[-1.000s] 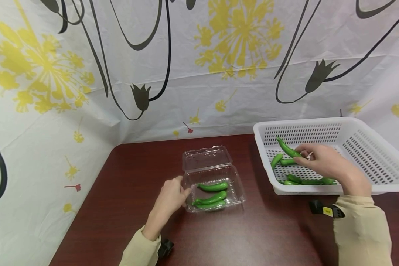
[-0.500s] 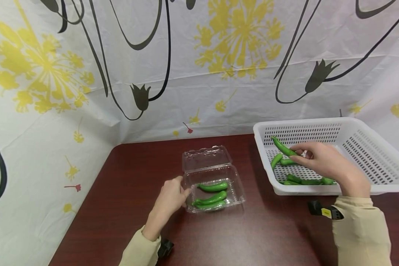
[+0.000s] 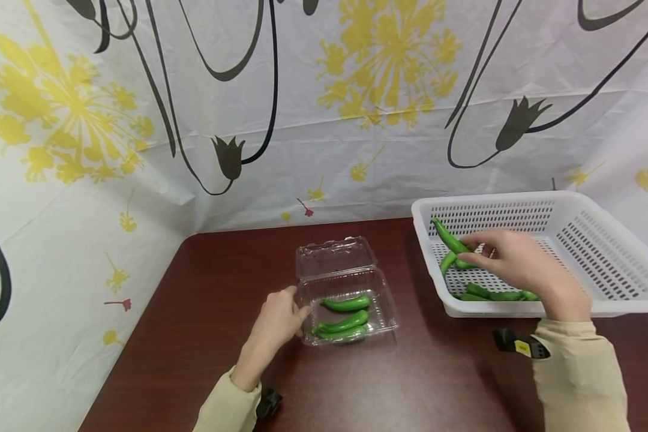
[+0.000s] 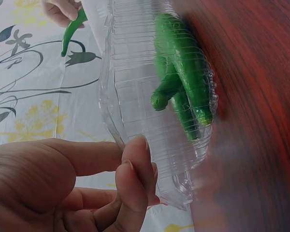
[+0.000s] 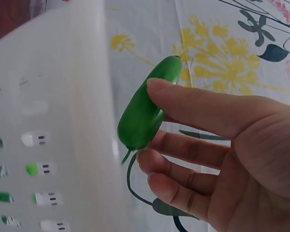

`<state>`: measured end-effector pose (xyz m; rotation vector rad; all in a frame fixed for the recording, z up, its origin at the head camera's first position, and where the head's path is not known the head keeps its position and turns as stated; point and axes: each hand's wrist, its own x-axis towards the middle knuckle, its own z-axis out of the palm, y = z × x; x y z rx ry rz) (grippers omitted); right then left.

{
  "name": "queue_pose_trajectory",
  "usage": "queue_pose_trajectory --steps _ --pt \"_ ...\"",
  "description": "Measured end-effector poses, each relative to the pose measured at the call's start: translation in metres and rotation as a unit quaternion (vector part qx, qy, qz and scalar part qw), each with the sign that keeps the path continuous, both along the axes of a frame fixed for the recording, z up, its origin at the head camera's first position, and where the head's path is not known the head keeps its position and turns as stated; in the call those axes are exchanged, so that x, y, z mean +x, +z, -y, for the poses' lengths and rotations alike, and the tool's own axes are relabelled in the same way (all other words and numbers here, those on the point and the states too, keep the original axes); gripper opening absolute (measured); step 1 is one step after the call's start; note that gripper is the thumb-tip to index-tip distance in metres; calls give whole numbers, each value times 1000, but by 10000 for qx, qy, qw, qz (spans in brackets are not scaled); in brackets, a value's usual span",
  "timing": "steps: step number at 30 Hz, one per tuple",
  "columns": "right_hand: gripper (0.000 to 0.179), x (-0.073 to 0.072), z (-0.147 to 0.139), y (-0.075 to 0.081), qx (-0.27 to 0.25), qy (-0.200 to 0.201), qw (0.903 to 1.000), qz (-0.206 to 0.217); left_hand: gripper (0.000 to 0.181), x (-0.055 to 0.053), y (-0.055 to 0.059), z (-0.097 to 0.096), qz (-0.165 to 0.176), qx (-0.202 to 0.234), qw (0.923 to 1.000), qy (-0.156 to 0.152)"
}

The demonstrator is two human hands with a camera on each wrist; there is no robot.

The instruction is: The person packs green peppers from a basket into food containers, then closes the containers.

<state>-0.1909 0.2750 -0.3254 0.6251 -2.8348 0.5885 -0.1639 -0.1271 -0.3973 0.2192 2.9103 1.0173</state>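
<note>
My right hand pinches a green chili pepper between thumb and fingers, above the left part of a white plastic basket. In the right wrist view that pepper tilts beside the basket's wall, its thin stem pointing down. My left hand pinches the left rim of a clear plastic clamshell box, whose lid is folded back. Three green peppers lie inside the box, and the left wrist view shows them through its ribbed wall. Several more peppers lie in the basket.
Both containers stand on a dark red-brown table, the basket to the right of the box. A patterned white cloth hangs behind the table and along its left side. Black wrist cameras sit at both wrists.
My right hand has moved left with the pepper, which is now near the basket's left wall. The left hand and the clamshell box have stayed put.
</note>
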Motion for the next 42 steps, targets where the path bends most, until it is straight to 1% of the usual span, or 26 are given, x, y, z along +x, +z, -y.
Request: queue_pose_trajectory --steps 6,9,12,18,22,29,33,42 --pt "22 -1 10 0 -7 188 9998 -67 57 0 0 0 -40 15 10000 -8" --pt "20 -1 13 0 -55 276 9996 -98 56 0 0 0 -65 -17 10000 -13" --pt "17 0 15 0 -150 354 9993 -41 56 0 0 0 -62 -32 10000 -13" --pt "20 -1 20 0 -240 414 9988 53 56 1 1 0 -51 -30 10000 -17" --pt "18 -1 24 -1 -245 549 9982 -30 56 1 1 0 -34 -7 10000 -9" --pt "13 -1 32 -3 -225 795 9959 -373 55 0 1 0 -22 -2 10000 -6" --pt "15 0 38 -4 -272 844 9950 -450 56 0 1 0 -37 -1 10000 -15" --pt "16 0 50 -4 -225 944 9943 -435 56 0 2 0 -44 -5 10000 1"
